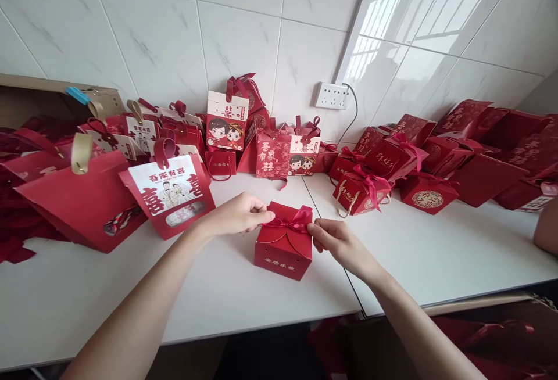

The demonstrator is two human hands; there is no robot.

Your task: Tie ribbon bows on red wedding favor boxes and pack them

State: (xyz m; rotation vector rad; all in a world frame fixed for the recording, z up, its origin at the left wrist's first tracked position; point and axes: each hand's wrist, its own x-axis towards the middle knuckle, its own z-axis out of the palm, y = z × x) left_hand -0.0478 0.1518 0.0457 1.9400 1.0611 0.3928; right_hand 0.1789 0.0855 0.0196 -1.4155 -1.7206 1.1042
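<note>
A red gift box [281,252] with gold lettering on its front stands upright on the white table [209,298], right in front of me. Across its folded lid runs a red ribbon [294,222] tied in a bow. My left hand [246,212] is closed in a pinch at the ribbon on the box's left edge. On the opposite side, my right hand [333,237] pinches the ribbon at the box's right edge, its fingers curled. The ribbon ends inside both pinches are mostly hidden by the fingers.
Red gift bags [168,194] crowd the left, before a cardboard box [104,98]. More ribboned boxes [364,188] are piled at the right. A power strip [331,96] hangs on the tiled wall. Part of another person's arm [547,226] shows at the right edge.
</note>
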